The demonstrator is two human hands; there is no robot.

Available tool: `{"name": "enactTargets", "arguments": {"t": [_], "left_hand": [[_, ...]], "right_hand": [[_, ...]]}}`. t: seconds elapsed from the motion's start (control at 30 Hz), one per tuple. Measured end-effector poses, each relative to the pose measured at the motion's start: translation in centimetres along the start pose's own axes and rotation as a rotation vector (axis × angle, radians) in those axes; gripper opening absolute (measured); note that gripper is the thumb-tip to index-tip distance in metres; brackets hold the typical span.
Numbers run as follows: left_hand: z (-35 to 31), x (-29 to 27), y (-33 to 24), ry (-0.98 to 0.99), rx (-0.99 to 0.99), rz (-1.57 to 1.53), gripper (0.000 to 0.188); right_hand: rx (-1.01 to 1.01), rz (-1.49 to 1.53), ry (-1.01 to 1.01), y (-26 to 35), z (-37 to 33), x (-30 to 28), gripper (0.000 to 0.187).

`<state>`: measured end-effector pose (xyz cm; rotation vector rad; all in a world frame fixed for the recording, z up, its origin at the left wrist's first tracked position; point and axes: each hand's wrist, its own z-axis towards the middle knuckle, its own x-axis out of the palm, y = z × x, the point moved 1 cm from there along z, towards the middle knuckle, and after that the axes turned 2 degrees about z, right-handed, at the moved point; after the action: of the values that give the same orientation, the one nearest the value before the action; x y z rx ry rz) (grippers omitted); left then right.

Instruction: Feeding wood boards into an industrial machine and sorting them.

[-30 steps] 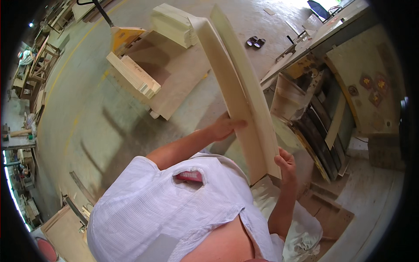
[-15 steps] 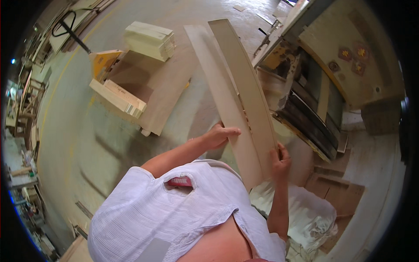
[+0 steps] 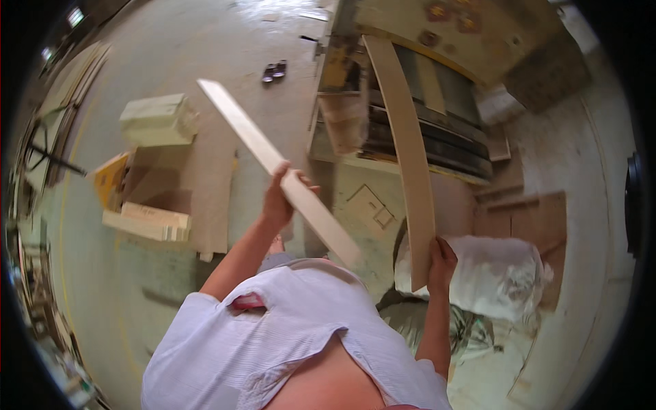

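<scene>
Left board [image 3: 307,205] and right board [image 3: 406,157] stand farther apart since earlier frame; your left hand [image 3: 279,198] grips former mid-length, long axis toward ten-thirty; your right hand [image 3: 443,261] holds latter at near end's three-o'clock edge, axis toward twelve.

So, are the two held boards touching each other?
Apart: the head view shows floor plainly between the left board and the right board.
</scene>
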<state>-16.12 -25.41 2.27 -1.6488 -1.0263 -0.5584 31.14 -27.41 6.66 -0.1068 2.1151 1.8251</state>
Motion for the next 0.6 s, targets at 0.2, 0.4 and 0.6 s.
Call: {"name": "enactTargets", "arguments": {"t": [0.2, 0.4, 0.6], "left_hand": [[4.5, -4.3, -2.9, -0.374, 0.104, 0.146, 0.08], [3.4, -1.3, -6.7, -0.425, 0.276, 0.46, 0.095], [5.9, -4.4, -5.6, -0.481, 0.461, 0.806, 0.105]], "right_hand": [[0.118, -0.016, -0.224, -1.8, -3.8, -4.1, 0.037], [0.148, -0.261, -0.1, -4.7, -5.1, -6.1, 0.038], [0.112, -0.119, -0.054, -6.1, -6.7, -5.8, 0.042]]}}
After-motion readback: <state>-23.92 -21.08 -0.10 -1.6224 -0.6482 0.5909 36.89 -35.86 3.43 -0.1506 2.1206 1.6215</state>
